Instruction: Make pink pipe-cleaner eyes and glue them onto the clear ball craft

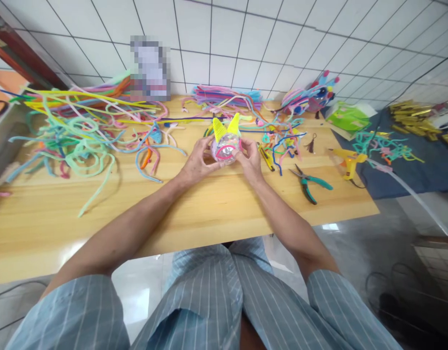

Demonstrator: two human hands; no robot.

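Observation:
Between my two hands is a small round ornament [229, 142], clear and shiny in the middle, with two yellow pointed ears on top and a pink oval outline on its front. My left hand [201, 160] is wrapped round its left side. On the other side, my right hand [250, 158] grips it, with the thumb against the lower front. The ornament is held above the wooden table [209, 209]. Just right of my right hand lies a yellow-and-black cutter [267, 158], partly hidden among pipe cleaner pieces.
Loose pipe cleaners [88, 150] cover the table's left side. A pipe cleaner bundle [227, 96] lies by the tiled wall. Teal-handled pliers [311, 183] and a yellow glue gun [349, 160] are at right. A green packet [348, 116] sits behind.

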